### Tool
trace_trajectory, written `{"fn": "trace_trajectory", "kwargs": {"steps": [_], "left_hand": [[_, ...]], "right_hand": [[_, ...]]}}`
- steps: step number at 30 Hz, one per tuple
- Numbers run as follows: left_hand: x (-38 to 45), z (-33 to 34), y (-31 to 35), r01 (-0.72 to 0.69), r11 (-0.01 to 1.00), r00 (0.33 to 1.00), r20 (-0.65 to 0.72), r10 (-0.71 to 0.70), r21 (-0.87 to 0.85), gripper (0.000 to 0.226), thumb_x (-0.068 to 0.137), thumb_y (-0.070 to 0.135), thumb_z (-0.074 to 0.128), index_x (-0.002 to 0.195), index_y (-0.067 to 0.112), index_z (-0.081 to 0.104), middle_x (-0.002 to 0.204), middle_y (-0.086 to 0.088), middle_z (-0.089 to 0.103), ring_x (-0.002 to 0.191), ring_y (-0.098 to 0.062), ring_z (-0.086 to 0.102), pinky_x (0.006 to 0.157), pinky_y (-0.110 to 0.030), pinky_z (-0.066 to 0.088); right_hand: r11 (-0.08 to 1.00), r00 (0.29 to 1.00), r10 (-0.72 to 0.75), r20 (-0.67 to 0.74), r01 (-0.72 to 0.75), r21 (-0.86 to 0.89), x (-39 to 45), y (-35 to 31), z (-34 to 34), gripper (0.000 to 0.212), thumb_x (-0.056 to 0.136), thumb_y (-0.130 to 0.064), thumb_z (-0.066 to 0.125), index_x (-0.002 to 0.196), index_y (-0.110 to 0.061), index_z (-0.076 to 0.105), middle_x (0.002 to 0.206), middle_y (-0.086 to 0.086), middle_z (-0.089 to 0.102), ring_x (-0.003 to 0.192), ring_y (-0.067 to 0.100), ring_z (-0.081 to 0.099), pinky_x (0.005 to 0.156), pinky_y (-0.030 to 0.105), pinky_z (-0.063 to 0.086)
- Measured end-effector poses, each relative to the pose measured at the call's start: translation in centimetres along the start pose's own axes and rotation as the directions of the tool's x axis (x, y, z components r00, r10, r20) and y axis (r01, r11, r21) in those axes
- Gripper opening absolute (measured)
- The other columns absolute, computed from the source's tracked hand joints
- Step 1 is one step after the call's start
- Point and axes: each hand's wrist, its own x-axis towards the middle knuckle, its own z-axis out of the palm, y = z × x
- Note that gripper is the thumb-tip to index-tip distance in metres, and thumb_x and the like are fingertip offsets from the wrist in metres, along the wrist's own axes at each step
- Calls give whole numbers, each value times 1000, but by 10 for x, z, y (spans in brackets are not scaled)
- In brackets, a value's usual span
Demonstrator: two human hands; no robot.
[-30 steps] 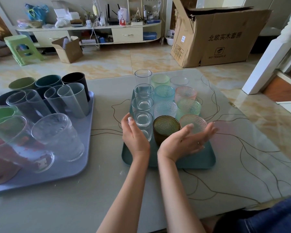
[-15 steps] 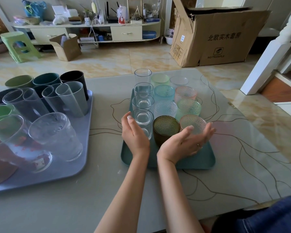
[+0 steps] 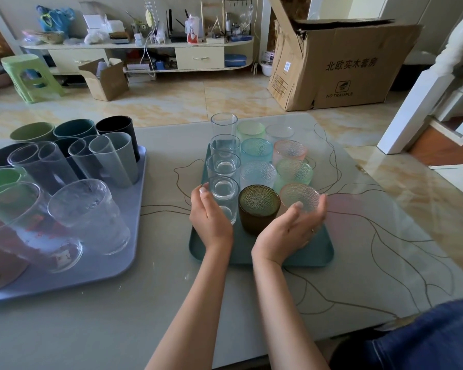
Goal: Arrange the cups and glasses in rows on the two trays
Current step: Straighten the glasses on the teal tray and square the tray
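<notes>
Currently, step in hand: squaring up the front row of glasses on the teal tray (image 3: 318,252), judged from both hands bracketing that row.
Left hand (image 3: 211,220): relaxed, fingers nearly straight, resting against the outer side of the front clear glass (image 3: 223,198); nothing is grasped.
Right hand (image 3: 289,231): released, palm up and cupped under the near side of the front pink glass (image 3: 300,196); fingers touch it without closing round it.
Between the hands: the dark olive glass (image 3: 258,206), standing upright and close to both neighbours.
Teal tray contents: three columns, clear tall glasses on the left, textured coloured ones in the middle and right; rows look near straight.
Grey tray (image 3: 112,268): at the left of the table (image 3: 145,329), carrying tall tumblers and coloured cups in a looser cluster.
Technique: press inward evenly from both sides, low on the walls, so no glass tips.
Caution: glass on glass slips and chips; close the gaps slowly.
Check: align the front rims with the tray's near edge.
Remaining work: the grey tray's cluster appears to need straightening.
</notes>
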Motion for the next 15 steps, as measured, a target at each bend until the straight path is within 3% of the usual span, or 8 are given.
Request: {"fn": "trace_trajectory", "kwargs": {"steps": [2, 5, 8, 11, 15], "left_hand": [[0, -2, 0, 8, 1000, 1000, -1, -8, 1, 46, 87, 39, 28, 100, 14, 64, 81, 19, 60, 83, -8, 60, 71, -28, 45], [-1, -3, 2, 43, 998, 999, -2, -43, -38, 44, 87, 40, 29, 95, 15, 64, 89, 6, 65, 88, -12, 61, 78, -30, 46], [-2, -3, 3, 42, 998, 999, -8, -43, -52, 42, 85, 38, 28, 87, 13, 62, 87, -2, 65, 79, -9, 59, 73, -22, 46], [-3, -4, 3, 25, 999, 1000, -14, -25, -40, 42, 85, 33, 28, 84, 8, 61, 85, -6, 65, 74, -5, 57, 60, -3, 40], [-3, -4, 5, 11, 999, 1000, -26, -12, -35, 41, 85, 33, 27, 80, 9, 59, 83, -7, 65, 73, -5, 57, 58, 0, 38]], "right_hand": [[999, 1000, 4, 14, -5, 33, 2, -1, -5, 52, 90, -24, 35, 140, -9, 37, 145, 11, 43, 127, 26, 45, 107, 42, 34], [991, 999, 11, 52, -18, 132, 14, 1, -12, 50, 92, -22, 34, 140, -8, 36, 145, 11, 41, 125, 11, 43, 102, 16, 33], [978, 991, 81, 110, -100, 185, 29, 6, -17, 41, 99, -18, 34, 138, -10, 40, 143, 8, 44, 128, 14, 43, 99, 11, 34], [976, 979, 125, 158, -151, 160, 35, 12, -20, 36, 101, -16, 34, 134, -9, 47, 137, 7, 51, 113, 6, 47, 79, -7, 32], [973, 971, 147, 188, -176, 148, 34, 12, -20, 35, 101, -16, 33, 132, -7, 48, 133, 9, 53, 106, 5, 46, 73, -8, 31]]}}
